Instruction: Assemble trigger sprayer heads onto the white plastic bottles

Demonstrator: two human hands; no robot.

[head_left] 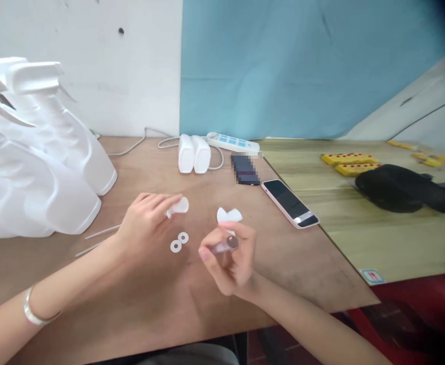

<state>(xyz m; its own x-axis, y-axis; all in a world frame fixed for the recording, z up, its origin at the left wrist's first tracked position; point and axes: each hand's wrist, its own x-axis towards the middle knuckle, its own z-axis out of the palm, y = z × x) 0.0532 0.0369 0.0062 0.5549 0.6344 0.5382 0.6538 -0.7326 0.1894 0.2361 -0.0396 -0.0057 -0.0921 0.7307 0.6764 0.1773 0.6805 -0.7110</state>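
Observation:
My left hand [146, 220] is closed at the fingertips on a small white plastic piece [181, 205], just above the wooden table; the fingers hide part of it. In my right hand [232, 268], thumb and fingers pinch a short see-through cylinder [222, 246] with a dark round end. Two flat white washers [179, 242] lie between the hands, edges touching. Just beyond my right hand sit white fan-shaped pieces [229, 214], partly covered by its fingers. Thin white tubes [103, 231] lie beside and partly behind my left forearm.
Large white spray bottles [43, 177] crowd the left side. Two small white containers [194, 153] stand at the back near a power strip [235, 143] with its cord. A dark phone [245, 170] and a pink-edged phone [290, 204] lie right. Beyond are yellow pieces [349, 163] and a black object [397, 188].

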